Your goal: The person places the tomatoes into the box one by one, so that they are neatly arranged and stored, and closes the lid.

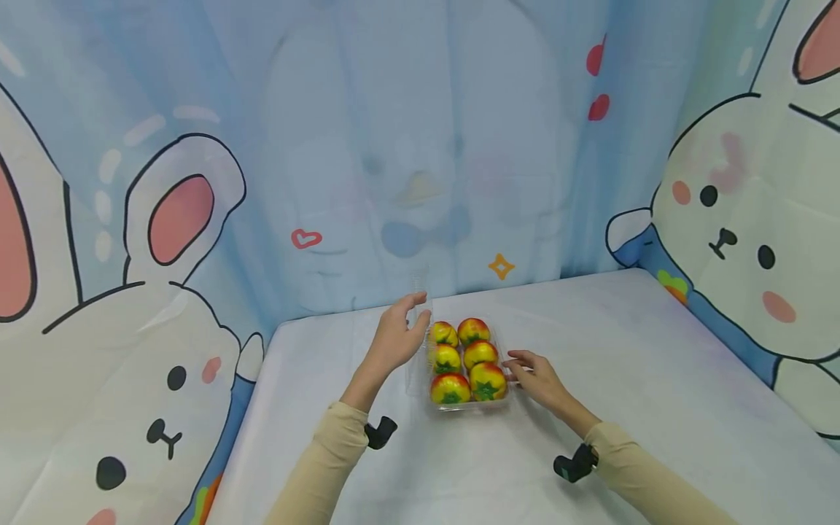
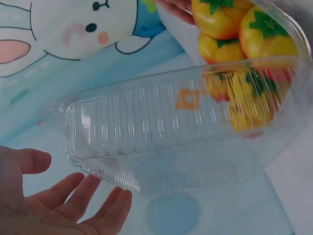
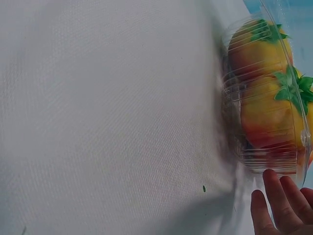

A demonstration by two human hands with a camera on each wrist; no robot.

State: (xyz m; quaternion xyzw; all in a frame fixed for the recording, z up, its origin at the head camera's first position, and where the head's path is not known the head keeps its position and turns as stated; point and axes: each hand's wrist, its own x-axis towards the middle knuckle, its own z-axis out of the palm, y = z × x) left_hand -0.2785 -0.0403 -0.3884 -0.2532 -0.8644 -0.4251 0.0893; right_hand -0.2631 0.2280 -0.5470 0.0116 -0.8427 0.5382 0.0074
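Observation:
A clear plastic clamshell box [image 1: 469, 408] on the table holds several yellow-and-red persimmons [image 1: 488, 381] with green leafy tops, set in two columns. Its transparent ribbed lid [image 2: 161, 117] stands raised on the left side. My left hand [image 1: 399, 337] is at that lid, thumb apart from the loosely bent fingers; in the left wrist view its fingertips [image 2: 124, 196] lie right at the lid's lower edge. On the other side, my right hand [image 1: 534, 375] is beside the box's right wall, with relaxed fingers [image 3: 274, 191] at the wall's end in the right wrist view.
A white cloth covers the table [image 1: 610, 335]. Behind it hangs a light blue curtain [image 1: 420, 146] printed with rabbits, close to the table's far edge. Small black devices [image 1: 576, 464] are strapped on both wrists.

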